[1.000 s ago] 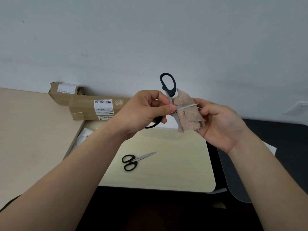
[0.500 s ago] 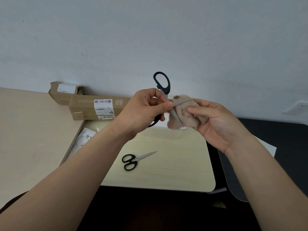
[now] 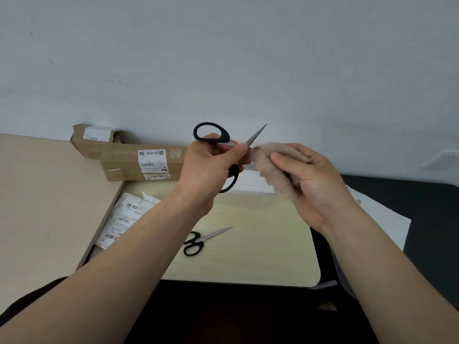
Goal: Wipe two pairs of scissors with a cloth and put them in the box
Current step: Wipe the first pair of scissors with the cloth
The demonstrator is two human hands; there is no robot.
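Head view: pale table (image 3: 260, 256) with scissors (image 3: 201, 240); grey wall (image 3: 223, 58) behind

Light tabletop (image 3: 268, 259) lies open near and right of the spare scissors (image 3: 202, 240), left hand (image 3: 208, 170) with the held scissors (image 3: 256, 136) and right hand (image 3: 313, 187) with the cloth (image 3: 269, 171) hang over its far middle, cardboard boxes (image 3: 124, 162) block far left, white packet (image 3: 124, 219) fills the left gap.

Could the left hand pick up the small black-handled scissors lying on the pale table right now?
Probably not yet: the left hand grips the larger black-handled scissors. Nothing covers the small black-handled scissors below it.
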